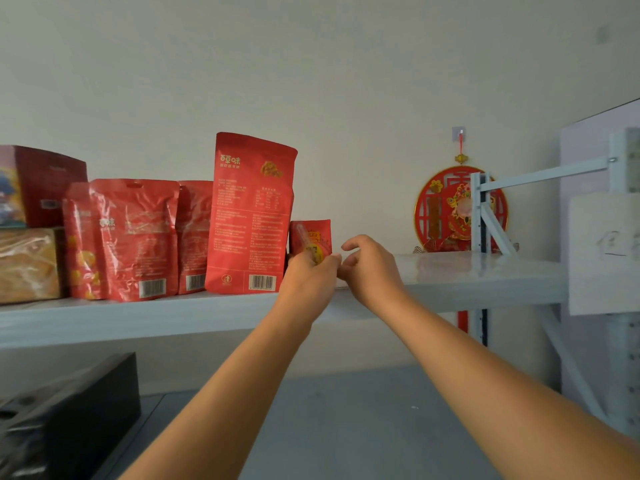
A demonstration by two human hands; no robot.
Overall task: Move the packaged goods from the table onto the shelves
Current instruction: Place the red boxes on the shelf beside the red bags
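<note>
A small red packet (310, 237) stands upright on the pale grey shelf (485, 275), just right of a tall red pouch (251, 216). My left hand (311, 275) grips the small packet's lower edge with fingers closed on it. My right hand (369, 263) hovers just beside it to the right, fingers curled and apart, holding nothing. Further left on the shelf stand other red pouches (135, 237), with a dark red box (41, 185) atop a wrapped brown package (29, 265).
A red round paper ornament (457, 209) hangs on the wall behind the shelf's right end. A grey metal upright and brace (485, 216) frame the right side. A black case (69, 410) sits on the lower shelf at left. Bare shelf surface lies to the right of my hands.
</note>
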